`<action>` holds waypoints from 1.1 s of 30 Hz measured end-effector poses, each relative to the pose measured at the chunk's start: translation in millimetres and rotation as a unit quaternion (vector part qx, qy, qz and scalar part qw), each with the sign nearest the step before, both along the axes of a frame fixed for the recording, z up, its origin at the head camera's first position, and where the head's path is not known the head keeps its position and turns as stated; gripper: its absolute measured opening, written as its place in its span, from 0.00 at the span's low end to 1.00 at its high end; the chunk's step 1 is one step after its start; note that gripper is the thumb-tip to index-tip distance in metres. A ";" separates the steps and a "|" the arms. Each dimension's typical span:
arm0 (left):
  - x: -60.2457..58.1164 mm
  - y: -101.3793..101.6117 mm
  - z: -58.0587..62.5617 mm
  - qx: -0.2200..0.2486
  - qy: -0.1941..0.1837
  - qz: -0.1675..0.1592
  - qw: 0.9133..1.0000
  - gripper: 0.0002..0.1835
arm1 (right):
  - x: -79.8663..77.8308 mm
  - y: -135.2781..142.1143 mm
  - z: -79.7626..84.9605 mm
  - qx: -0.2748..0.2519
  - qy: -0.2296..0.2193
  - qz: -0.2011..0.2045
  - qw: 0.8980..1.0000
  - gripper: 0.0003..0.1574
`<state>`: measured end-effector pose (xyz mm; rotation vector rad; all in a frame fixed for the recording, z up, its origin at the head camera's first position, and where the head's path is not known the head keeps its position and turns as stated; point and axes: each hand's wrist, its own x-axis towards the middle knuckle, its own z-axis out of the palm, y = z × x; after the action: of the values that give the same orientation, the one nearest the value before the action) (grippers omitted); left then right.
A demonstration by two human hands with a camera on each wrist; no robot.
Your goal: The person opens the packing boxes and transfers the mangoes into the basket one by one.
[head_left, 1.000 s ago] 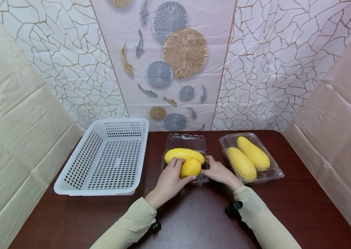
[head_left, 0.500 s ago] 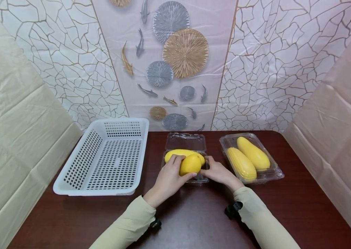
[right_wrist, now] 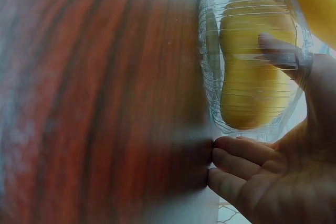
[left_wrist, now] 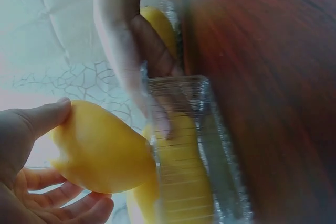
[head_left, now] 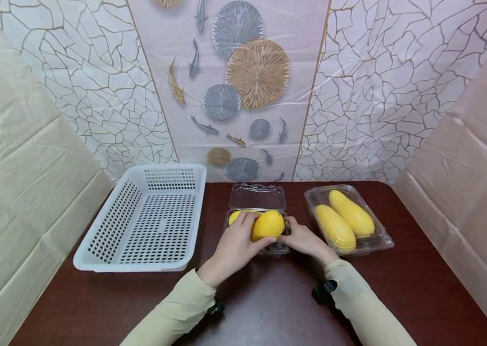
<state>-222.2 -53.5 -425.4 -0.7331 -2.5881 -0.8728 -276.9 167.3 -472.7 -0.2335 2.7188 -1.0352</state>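
Note:
In the head view my left hand (head_left: 235, 247) holds a yellow mango (head_left: 269, 225) between thumb and fingers, over a clear plastic clamshell box (head_left: 257, 197). The box's lid is folded back, away from me. Inside lies at least one more yellow mango (left_wrist: 186, 192), seen through the wall in the left wrist view; the left hand and held mango partly cover it from above. My right hand (head_left: 306, 240) grips the box's right end. In the right wrist view its thumb (right_wrist: 281, 53) is over the rim and its other fingertips are low by the table.
On the left stands a white perforated plastic basket (head_left: 200, 216). A second clear box (head_left: 383, 241) holds two yellow mangoes (head_left: 351, 214) at the right. The dark red table (head_left: 261, 307) ends at a patterned cloth backdrop (head_left: 356, 105).
My left hand has raised the mango a little and shifted it right and away from me, turning it, so it covers more of the mango behind. The right hand has stayed on the box.

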 end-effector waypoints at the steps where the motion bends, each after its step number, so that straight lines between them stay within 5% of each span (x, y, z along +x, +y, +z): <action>1: 0.4 -0.1 2.1 0.001 0.002 -0.002 1.000 0.35 | 0.1 0.2 0.6 0.000 -0.003 0.000 1.000 0.56; 12: 1.6 -0.7 25.1 -0.002 0.028 -0.009 1.000 0.36 | 3.7 3.4 4.0 -0.017 -0.028 -0.008 0.999 0.66; 33: 1.1 -25.3 67.6 0.001 0.087 -0.004 0.996 0.34 | 3.2 -1.7 1.8 -0.005 -0.030 -0.014 0.999 0.66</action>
<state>-221.2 -78.8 -357.7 -0.7842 -2.4322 -0.7764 -273.7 165.6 -470.9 -0.1624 2.6711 -1.0463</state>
